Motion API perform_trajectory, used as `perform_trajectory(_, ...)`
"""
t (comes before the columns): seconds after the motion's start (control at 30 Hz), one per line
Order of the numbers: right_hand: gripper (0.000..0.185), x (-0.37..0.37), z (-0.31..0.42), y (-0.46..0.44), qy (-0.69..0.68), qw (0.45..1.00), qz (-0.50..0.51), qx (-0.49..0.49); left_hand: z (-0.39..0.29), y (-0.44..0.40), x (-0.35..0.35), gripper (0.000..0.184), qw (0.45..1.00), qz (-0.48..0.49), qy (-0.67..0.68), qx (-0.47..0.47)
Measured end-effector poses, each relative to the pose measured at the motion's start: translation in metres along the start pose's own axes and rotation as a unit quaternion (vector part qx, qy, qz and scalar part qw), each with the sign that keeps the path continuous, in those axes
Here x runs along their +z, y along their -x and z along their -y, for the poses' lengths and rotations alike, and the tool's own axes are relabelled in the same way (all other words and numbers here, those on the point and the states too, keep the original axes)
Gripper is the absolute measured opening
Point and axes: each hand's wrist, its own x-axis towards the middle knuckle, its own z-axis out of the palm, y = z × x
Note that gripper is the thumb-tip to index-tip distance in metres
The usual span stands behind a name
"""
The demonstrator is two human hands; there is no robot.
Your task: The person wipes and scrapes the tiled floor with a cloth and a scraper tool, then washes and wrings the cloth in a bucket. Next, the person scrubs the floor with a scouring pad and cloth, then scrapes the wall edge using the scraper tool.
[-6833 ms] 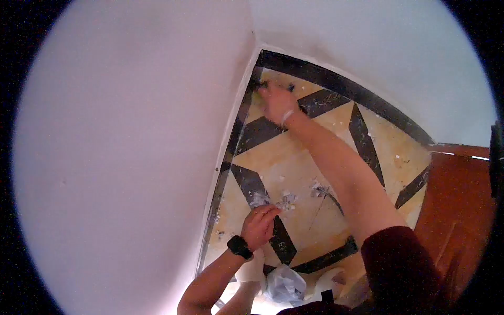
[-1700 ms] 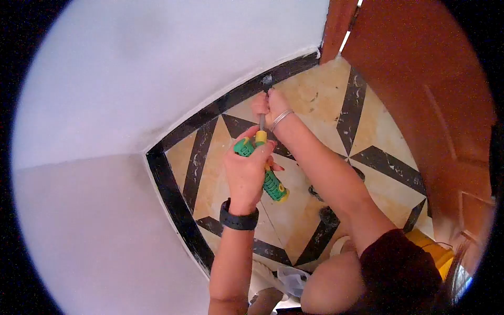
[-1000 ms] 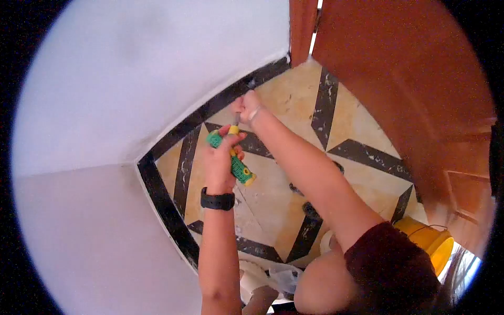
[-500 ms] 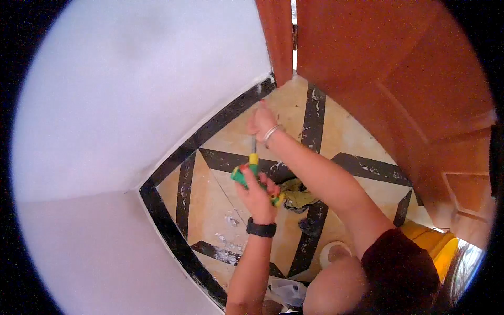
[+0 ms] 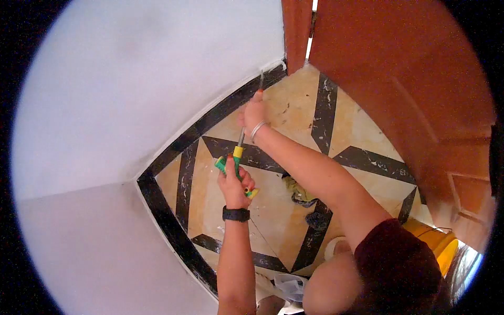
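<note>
My left hand (image 5: 234,185), with a black watch on its wrist, is closed around the green and yellow handle of a tool with a grey shaft (image 5: 242,137); I cannot make out its exact kind. Farther along, my right hand (image 5: 254,113), a bangle at the wrist, is wrapped round the shaft and hides that part. A thin tip (image 5: 261,79) sticks out past its fingers, over the black skirting (image 5: 226,107) near its upper edge. Whether the tip touches the wall (image 5: 157,63) cannot be made out.
A reddish-brown door (image 5: 388,68) and its frame stand at the right. On the tiled floor (image 5: 289,113) lie a yellowish crumpled cloth (image 5: 297,191) and a dark lump (image 5: 316,220). My knee (image 5: 333,283), a clear plastic bag (image 5: 290,286) and a yellow bucket (image 5: 446,249) are at the bottom.
Both hands and the tool have shifted left in view, the left hand also slightly up. The thin tip beyond my right hand now shows more clearly. The view itself has shifted a little.
</note>
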Motion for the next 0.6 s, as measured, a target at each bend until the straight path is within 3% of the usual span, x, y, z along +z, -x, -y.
perform_trajectory(0.1,0.051,-0.008,-0.015,-0.028,0.001,0.999,-0.037,-0.038,-0.004,-0.012,0.006,0.027,0.999,0.018,-0.031,-0.012)
perform_trajectory(0.2,0.051,-0.044,-0.021,-0.112,-0.066,0.983,0.152,-0.082,-0.007,-0.019,0.037,0.025,0.996,0.03,-0.078,0.012)
perform_trajectory(0.27,0.051,-0.035,-0.016,-0.107,-0.006,0.998,0.02,-0.064,0.004,-0.014,0.04,0.025,0.998,0.011,-0.046,0.028)
perform_trajectory(0.3,0.051,-0.016,-0.031,-0.085,0.065,0.982,-0.063,-0.164,0.014,-0.013,0.018,0.025,0.999,0.023,0.001,-0.022)
perform_trajectory(0.33,0.052,-0.01,-0.046,-0.079,0.132,0.946,-0.149,-0.257,0.014,-0.013,0.018,0.024,1.0,-0.007,0.001,-0.013)
perform_trajectory(0.4,0.052,-0.024,-0.051,-0.114,0.121,0.976,-0.062,-0.168,0.012,-0.007,0.021,0.023,1.0,-0.03,-0.004,-0.007)
perform_trajectory(0.47,0.05,-0.032,-0.008,-0.08,-0.003,0.999,0.032,0.006,0.0,-0.013,0.035,0.022,1.0,-0.005,-0.018,0.003)
perform_trajectory(0.53,0.049,-0.042,-0.049,-0.128,0.008,0.995,0.055,-0.087,0.0,-0.002,0.035,0.021,1.0,0.002,-0.021,0.013)
perform_trajectory(0.6,0.047,-0.039,-0.063,-0.158,0.046,0.969,0.022,-0.244,-0.001,0.01,0.047,0.021,0.999,-0.024,-0.011,0.025)
